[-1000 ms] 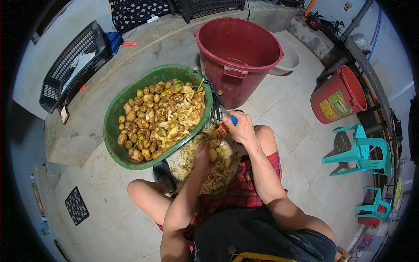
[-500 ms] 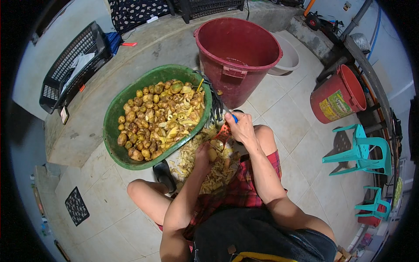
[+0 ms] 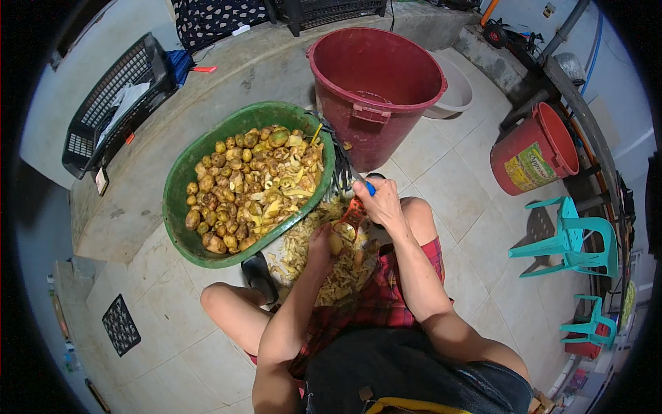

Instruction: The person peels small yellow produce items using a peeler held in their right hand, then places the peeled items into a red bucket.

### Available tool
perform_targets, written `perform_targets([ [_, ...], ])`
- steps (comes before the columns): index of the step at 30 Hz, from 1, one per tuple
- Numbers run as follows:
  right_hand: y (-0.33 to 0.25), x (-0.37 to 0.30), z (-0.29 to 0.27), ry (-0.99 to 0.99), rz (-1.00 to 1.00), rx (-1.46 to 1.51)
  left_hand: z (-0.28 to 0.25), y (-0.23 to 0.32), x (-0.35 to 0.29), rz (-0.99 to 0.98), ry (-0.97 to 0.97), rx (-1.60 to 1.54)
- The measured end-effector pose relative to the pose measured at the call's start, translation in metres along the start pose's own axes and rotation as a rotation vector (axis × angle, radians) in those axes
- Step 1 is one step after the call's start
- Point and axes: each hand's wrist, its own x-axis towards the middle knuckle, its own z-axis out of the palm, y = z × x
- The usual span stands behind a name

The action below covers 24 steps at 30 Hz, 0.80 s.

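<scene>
My left hand (image 3: 321,247) is closed around a pale yellow potato (image 3: 336,244), held low between my knees. My right hand (image 3: 381,201) grips a blue-and-grey hand tool (image 3: 369,188), its kind partly hidden by the fingers. Just below that hand is a red-orange item (image 3: 355,212), close to the potato and too small to make out. Under both hands, a heap of yellowish peelings (image 3: 324,279) covers the floor. Ahead and to the left stands a green tub (image 3: 181,241) full of brown potatoes (image 3: 219,176), with paler cut pieces toward its right side.
A big dark-red bin (image 3: 369,131) stands right of the tub, with a pale basin (image 3: 455,90) behind it. Farther right are a smaller red bucket (image 3: 527,148) and teal chairs (image 3: 569,234). A black crate (image 3: 114,103) rests on the concrete ledge (image 3: 234,69) at left.
My right hand and the tool have shifted very slightly, and the tool's blue part shows more. The potato has turned or moved a little in my left hand.
</scene>
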Motion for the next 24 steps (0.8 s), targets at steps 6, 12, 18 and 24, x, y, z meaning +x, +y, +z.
perform_targets([
  [6, -0.001, -0.001, 0.001, -0.013, 0.029, 0.050, 0.003, -0.001, 0.000, 0.027, 0.029, -0.007],
  [12, 0.003, 0.000, 0.003, 0.045, 0.002, -0.021, -0.006, -0.005, 0.004, 0.026, -0.026, -0.030],
  [18, 0.004, 0.002, 0.001, 0.030, 0.054, -0.009, 0.000, 0.000, 0.001, -0.017, 0.051, 0.010],
  [24, 0.002, 0.002, 0.000, -0.015, 0.058, -0.030, -0.004, -0.003, 0.003, 0.001, 0.042, -0.003],
])
